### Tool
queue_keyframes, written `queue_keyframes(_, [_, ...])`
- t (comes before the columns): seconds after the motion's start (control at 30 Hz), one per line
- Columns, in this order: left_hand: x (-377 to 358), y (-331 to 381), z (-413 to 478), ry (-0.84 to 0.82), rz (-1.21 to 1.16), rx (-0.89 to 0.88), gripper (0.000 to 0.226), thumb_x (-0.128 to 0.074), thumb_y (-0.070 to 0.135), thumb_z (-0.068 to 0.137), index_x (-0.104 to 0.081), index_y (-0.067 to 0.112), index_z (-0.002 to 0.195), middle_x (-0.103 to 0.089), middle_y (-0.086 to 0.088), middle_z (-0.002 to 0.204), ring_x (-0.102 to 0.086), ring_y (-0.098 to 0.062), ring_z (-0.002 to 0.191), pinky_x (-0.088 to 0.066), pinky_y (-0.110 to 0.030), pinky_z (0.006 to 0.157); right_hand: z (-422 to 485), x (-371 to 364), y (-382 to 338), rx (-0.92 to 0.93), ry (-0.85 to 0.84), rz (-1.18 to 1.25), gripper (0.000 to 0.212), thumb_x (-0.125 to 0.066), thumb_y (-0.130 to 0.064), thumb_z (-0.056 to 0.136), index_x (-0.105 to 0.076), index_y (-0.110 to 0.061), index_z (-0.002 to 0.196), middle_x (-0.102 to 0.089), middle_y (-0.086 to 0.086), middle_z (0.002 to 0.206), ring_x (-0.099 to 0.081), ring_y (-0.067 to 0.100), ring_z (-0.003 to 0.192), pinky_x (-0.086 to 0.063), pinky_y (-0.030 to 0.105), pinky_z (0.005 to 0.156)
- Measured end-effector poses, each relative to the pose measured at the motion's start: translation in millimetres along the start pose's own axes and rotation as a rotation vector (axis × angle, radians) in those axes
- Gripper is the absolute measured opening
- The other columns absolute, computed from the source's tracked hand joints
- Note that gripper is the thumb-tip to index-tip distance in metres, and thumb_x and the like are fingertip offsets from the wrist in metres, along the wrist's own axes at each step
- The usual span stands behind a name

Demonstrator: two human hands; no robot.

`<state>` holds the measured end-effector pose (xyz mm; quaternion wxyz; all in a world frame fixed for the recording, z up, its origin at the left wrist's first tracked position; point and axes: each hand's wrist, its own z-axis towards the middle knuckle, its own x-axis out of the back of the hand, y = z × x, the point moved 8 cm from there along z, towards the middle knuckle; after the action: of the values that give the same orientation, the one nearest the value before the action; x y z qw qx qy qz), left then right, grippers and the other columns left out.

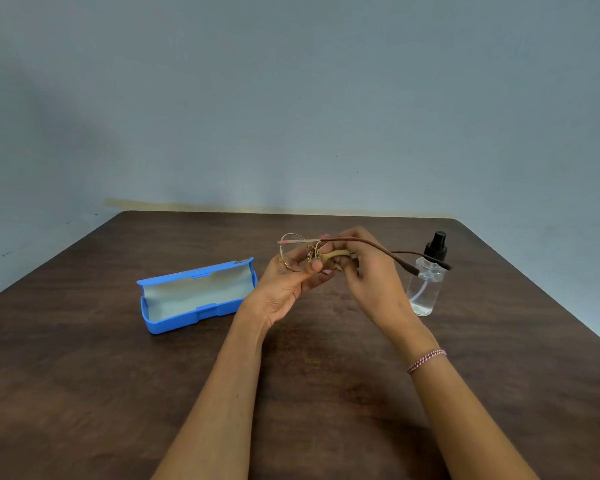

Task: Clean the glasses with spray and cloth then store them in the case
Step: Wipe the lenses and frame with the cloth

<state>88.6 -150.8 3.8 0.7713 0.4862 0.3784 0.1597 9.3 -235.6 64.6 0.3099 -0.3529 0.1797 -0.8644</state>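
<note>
Thin gold-rimmed glasses (293, 251) with brown temple arms are held above the middle of the table. My left hand (286, 289) pinches the frame at the lens from below. My right hand (368, 271) presses a small beige cloth (335, 255) against the other lens, which is mostly hidden by the fingers. The temple arms stick out to the right, crossing in front of the clear spray bottle (425, 278) with a black nozzle, which stands upright on the table. The blue glasses case (196, 296) lies open to the left of my hands, its pale lining showing.
The dark brown wooden table (118, 393) runs to a grey wall at the back. Its right edge falls away beyond the spray bottle. A woven bracelet (426, 360) sits on my right wrist.
</note>
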Motion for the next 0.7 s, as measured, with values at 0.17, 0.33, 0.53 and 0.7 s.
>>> queue_keyframes(0.17, [-3.1, 1.9, -1.0, -0.017, 0.009, 0.001, 0.026, -0.074, 0.014, 0.057, -0.077, 0.017, 0.083, -0.074, -0.005, 0.087, -0.07, -0.016, 0.083, -0.057, -0.026, 0.068, -1.7, 5.1, -5.1, -0.006, 0.08, -0.02, 0.027, -0.055, 0.009, 0.083, -0.069, -0.007, 0.1, -0.057, 0.003, 0.104, -0.054, 0.009, 0.1, -0.042, 0.008, 0.084])
queue_keyframes(0.33, [5.6, 7.0, 0.6, -0.005, -0.025, -0.054, 0.036, -0.083, 0.019, 0.055, -0.075, 0.015, 0.089, -0.074, -0.006, 0.093, -0.07, -0.017, 0.089, -0.057, -0.026, 0.071, -4.4, -2.7, -10.8, 0.017, 0.028, -0.092, 0.024, -0.059, 0.006, 0.083, -0.067, -0.01, 0.099, -0.058, 0.0, 0.103, -0.051, 0.005, 0.094, -0.039, 0.003, 0.081])
queue_keyframes(0.53, [-7.4, 2.5, -0.1, -0.024, 0.059, -0.029, 0.02, -0.072, 0.006, 0.062, -0.076, 0.017, 0.078, -0.074, 0.0, 0.078, -0.07, -0.011, 0.075, -0.057, -0.023, 0.065, -9.2, 13.8, -16.0, -0.021, 0.215, -0.097, 0.024, -0.061, 0.001, 0.084, -0.068, -0.013, 0.102, -0.058, 0.001, 0.103, -0.056, 0.013, 0.096, -0.047, 0.017, 0.079])
queue_keyframes(0.7, [-12.9, 0.8, 0.9, -0.01, 0.066, -0.035, 0.02, -0.067, 0.0, 0.07, -0.076, 0.018, 0.077, -0.073, 0.002, 0.075, -0.069, -0.009, 0.072, -0.057, -0.023, 0.065, -13.2, 24.4, -27.5, 0.091, 0.336, -0.361, 0.025, -0.068, -0.006, 0.079, -0.067, -0.015, 0.103, -0.06, 0.002, 0.099, -0.054, 0.019, 0.095, -0.047, 0.025, 0.065])
